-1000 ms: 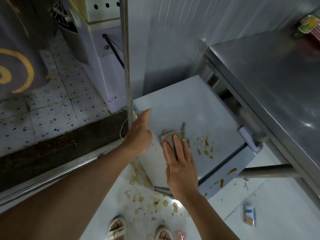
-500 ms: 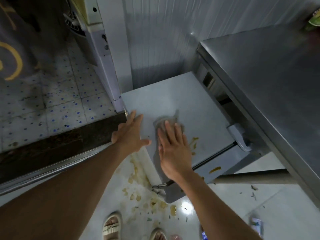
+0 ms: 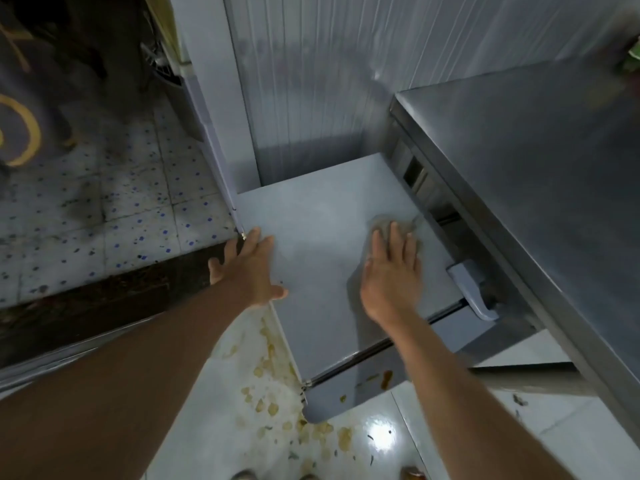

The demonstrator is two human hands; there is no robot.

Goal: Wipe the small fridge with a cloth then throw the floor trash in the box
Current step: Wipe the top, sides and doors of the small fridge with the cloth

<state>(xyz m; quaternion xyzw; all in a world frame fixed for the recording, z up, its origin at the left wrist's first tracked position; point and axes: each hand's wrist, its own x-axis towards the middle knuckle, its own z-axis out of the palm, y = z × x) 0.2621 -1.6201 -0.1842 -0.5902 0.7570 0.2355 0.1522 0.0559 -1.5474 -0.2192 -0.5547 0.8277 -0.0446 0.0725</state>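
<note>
The small grey fridge (image 3: pixel 322 237) stands low in the corner, its flat top facing me. My right hand (image 3: pixel 391 275) lies flat, fingers together, pressing a grey cloth (image 3: pixel 384 225) onto the right side of the top; only the cloth's far edge shows past my fingertips. My left hand (image 3: pixel 249 268) rests spread on the top's left front corner, holding nothing. Brown drips (image 3: pixel 386 379) mark the fridge door front. Yellowish spill and scraps (image 3: pixel 270 407) lie on the white floor at the fridge's foot.
A steel table (image 3: pixel 540 161) overhangs the fridge on the right, with a blurred item (image 3: pixel 632 60) at its far corner. A white appliance (image 3: pixel 211 109) and a ribbed wall (image 3: pixel 329 84) stand behind. Dotted tiles (image 3: pixel 104 209) lie beyond a dark threshold (image 3: pixel 86 299).
My right hand has slid the cloth from the middle of the fridge top to its right side; the orange splatter there is gone. My left hand stays at the left corner.
</note>
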